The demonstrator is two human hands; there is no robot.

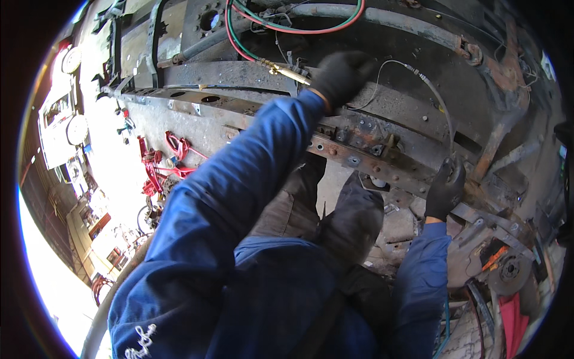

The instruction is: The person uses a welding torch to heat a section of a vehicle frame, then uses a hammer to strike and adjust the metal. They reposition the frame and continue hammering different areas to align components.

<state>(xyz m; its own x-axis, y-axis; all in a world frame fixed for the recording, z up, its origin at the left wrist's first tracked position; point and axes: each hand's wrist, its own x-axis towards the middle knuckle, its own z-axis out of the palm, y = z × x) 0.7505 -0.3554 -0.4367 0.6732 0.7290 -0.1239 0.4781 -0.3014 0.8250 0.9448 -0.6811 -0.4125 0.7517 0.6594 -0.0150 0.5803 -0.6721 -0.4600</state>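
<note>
My left hand, in a black glove, reaches across above the dark metal frame. Blur and the dark glove hide its fingers, so whether it grips anything does not show. Close to its wrist is a brass gas torch with red and green hoses. My right hand, also gloved, is closed around the lower end of a grey hose at the frame's right side. From there the hose curves up to a metal fitting, and a thin line loops on toward my left hand.
A rusty frame rail with bolt holes runs in front of my legs. A long shaft crosses the far side. Red tools or stands are on the floor at left. An angle grinder disc and red cloth lie at lower right.
</note>
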